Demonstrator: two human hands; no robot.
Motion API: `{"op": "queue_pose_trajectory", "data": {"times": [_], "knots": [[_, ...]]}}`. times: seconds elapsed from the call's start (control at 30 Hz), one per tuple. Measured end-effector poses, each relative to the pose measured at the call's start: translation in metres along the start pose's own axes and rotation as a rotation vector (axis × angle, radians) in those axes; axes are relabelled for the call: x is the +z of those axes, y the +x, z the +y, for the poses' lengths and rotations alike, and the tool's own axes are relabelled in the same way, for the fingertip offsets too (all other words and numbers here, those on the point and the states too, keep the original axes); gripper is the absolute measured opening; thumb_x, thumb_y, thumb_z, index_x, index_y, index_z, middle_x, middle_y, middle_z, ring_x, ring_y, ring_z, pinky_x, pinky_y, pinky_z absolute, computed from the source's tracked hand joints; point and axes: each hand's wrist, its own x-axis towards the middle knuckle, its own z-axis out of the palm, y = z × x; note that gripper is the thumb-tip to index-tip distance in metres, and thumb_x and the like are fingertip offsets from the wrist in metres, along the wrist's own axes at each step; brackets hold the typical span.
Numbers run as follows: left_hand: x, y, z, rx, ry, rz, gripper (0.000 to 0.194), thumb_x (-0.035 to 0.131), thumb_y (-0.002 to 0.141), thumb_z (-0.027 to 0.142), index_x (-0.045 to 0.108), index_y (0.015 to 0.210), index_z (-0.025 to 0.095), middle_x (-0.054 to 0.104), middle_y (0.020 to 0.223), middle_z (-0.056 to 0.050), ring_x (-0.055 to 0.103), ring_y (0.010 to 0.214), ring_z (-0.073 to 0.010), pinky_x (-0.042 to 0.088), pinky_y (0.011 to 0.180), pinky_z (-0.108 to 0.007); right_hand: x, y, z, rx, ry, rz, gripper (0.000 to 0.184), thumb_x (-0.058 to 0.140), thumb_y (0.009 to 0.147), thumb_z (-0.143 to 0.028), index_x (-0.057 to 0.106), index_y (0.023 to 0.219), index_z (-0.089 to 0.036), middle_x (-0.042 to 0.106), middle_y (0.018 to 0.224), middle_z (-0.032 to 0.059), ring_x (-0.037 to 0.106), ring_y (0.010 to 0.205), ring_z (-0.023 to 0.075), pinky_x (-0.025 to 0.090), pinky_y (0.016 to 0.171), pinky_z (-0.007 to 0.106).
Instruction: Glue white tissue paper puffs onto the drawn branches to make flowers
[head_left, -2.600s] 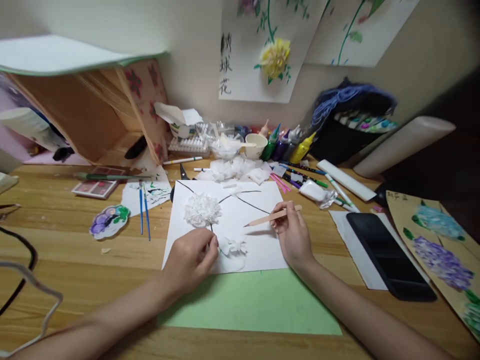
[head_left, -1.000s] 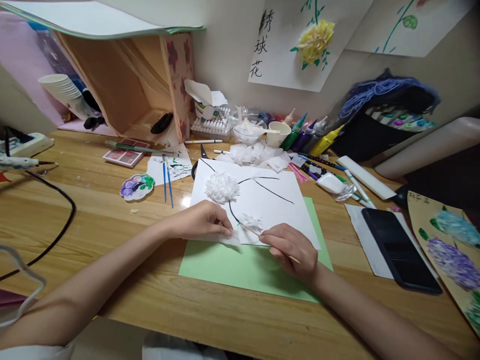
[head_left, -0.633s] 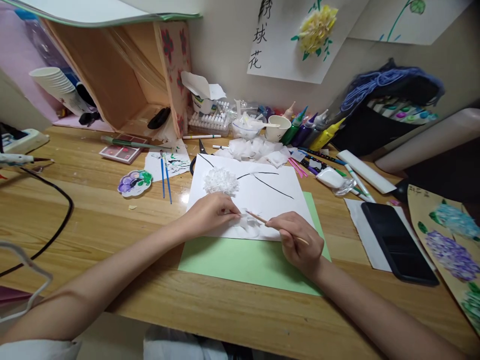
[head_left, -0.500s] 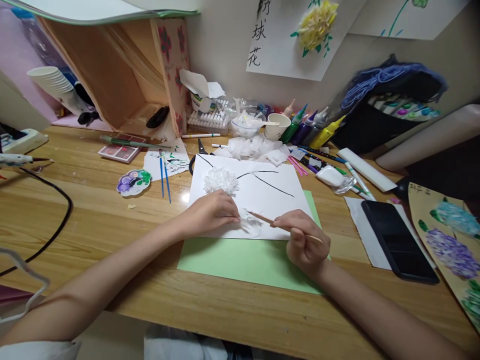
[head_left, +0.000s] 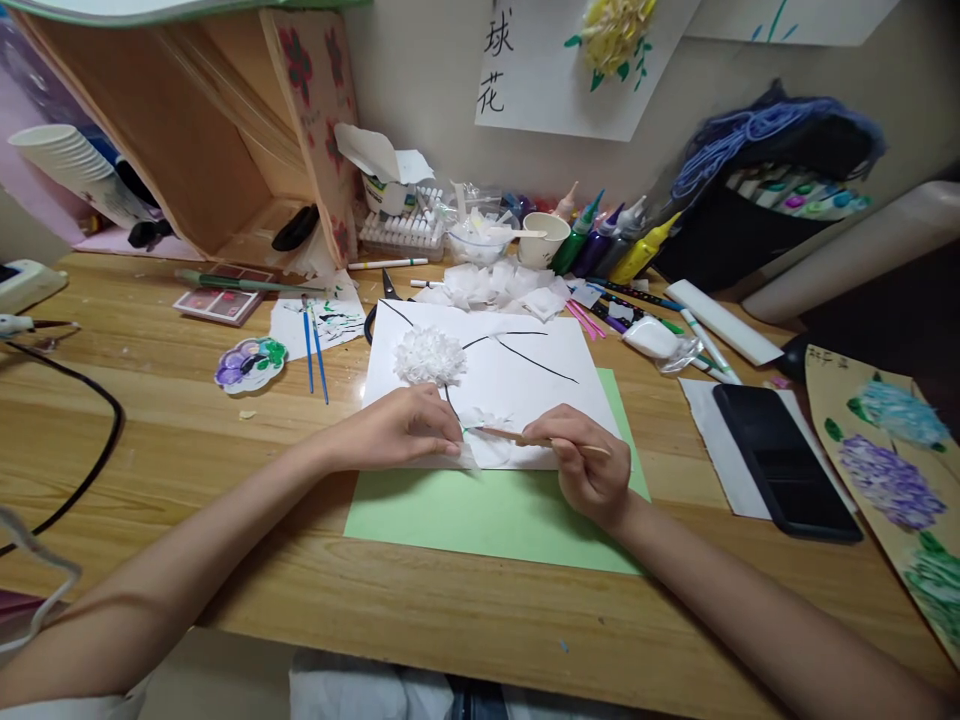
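Observation:
A white sheet of paper with thin black branch lines lies on a green sheet. A fluffy white tissue flower sits on its left part. Low on the sheet is a second clump of white tissue petals. My left hand has its fingers pinched on a piece of white tissue paper beside that clump. My right hand grips a thin wooden stick like a pencil, its tip pointing left into the petals.
Behind the sheet lie a pile of tissue squares, a paper cup and paint bottles. At left are a paint palette and two blue brushes. A black phone lies at right, by a painted flower card.
The stick's tip has moved down and left into the petals, lying flatter. My left fingers have shifted slightly on the tissue. The whole view has tilted a little downward and rightward.

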Motion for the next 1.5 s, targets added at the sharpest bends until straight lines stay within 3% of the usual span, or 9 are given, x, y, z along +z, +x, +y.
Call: {"op": "queue_pose_trajectory", "data": {"times": [0.17,0.33,0.43,0.53,0.77,1.07,1.2,1.5], "knots": [[0.004,0.005,-0.003,0.022,-0.05,0.044,0.019,0.057,0.082,0.03,0.071,0.089,0.021,0.07,0.093,-0.006,0.059,0.086,-0.0154,0.041,0.085,-0.031,0.001,-0.001,0.001,0.131,-0.032,0.085,0.023,0.04,0.09,-0.024,0.062,0.083,-0.02,0.066,0.069,0.0043,0.06,0.063,0.0165,0.046,0.057,0.03],[0.01,0.012,-0.004,0.009,-0.028,0.13,0.017,0.056,0.081,0.024,0.071,0.086,0.02,0.07,0.091,-0.004,0.06,0.085,-0.0141,0.043,0.081,-0.028,0.002,-0.001,-0.001,0.153,-0.042,0.109,0.022,0.041,0.09,-0.023,0.062,0.084,-0.02,0.066,0.07,0.0046,0.06,0.064,0.0161,0.047,0.057,0.03],[0.012,0.016,-0.001,-0.062,0.006,0.215,0.014,0.058,0.079,0.024,0.071,0.08,0.018,0.068,0.084,-0.004,0.059,0.079,-0.0133,0.044,0.072,-0.025,0.002,-0.004,0.0,0.119,-0.013,0.163,0.023,0.04,0.091,-0.023,0.062,0.084,-0.02,0.065,0.069,0.0047,0.059,0.062,0.016,0.046,0.056,0.03],[0.013,0.021,0.0,-0.1,0.057,0.265,0.012,0.06,0.077,0.024,0.07,0.076,0.017,0.066,0.079,-0.003,0.057,0.073,-0.0123,0.043,0.066,-0.023,0.001,-0.006,0.0,-0.009,0.025,0.235,0.024,0.037,0.092,-0.023,0.06,0.087,-0.021,0.064,0.067,0.0043,0.058,0.059,0.0159,0.046,0.052,0.03],[0.016,0.025,-0.002,-0.093,0.15,0.27,0.01,0.06,0.075,0.021,0.069,0.074,0.017,0.064,0.079,-0.002,0.055,0.073,-0.0118,0.041,0.064,-0.022,-0.005,0.0,-0.007,-0.243,-0.103,-0.016,0.022,0.034,0.092,-0.023,0.056,0.095,-0.02,0.062,0.064,0.0043,0.057,0.059,0.0149,0.048,0.051,0.027],[0.018,0.025,0.0,-0.139,0.131,0.277,0.01,0.06,0.076,0.023,0.069,0.076,0.018,0.065,0.074,0.0,0.051,0.064,-0.01,0.038,0.059,-0.021,-0.005,0.005,-0.011,-0.418,-0.138,-0.075,0.022,0.033,0.092,-0.022,0.053,0.095,-0.015,0.061,0.065,0.0078,0.054,0.059,0.0158,0.048,0.051,0.027],[0.017,0.023,-0.001,-0.163,0.098,0.289,0.011,0.061,0.076,0.024,0.07,0.078,0.019,0.067,0.073,0.001,0.051,0.061,-0.0091,0.037,0.056,-0.02,-0.003,0.007,-0.008,-0.369,-0.168,-0.115,0.021,0.033,0.092,-0.021,0.052,0.098,-0.015,0.061,0.067,0.0086,0.055,0.062,0.0169,0.048,0.053,0.029],[0.017,0.02,-0.002,-0.147,0.138,0.34,0.011,0.059,0.078,0.024,0.069,0.079,0.018,0.065,0.07,0.001,0.052,0.06,-0.0087,0.037,0.055,-0.02,0.003,0.004,-0.002,-0.23,-0.161,-0.072,0.016,0.039,0.091,-0.019,0.054,0.091,-0.016,0.061,0.067,0.0069,0.056,0.061,0.0157,0.046,0.054,0.028]]}}
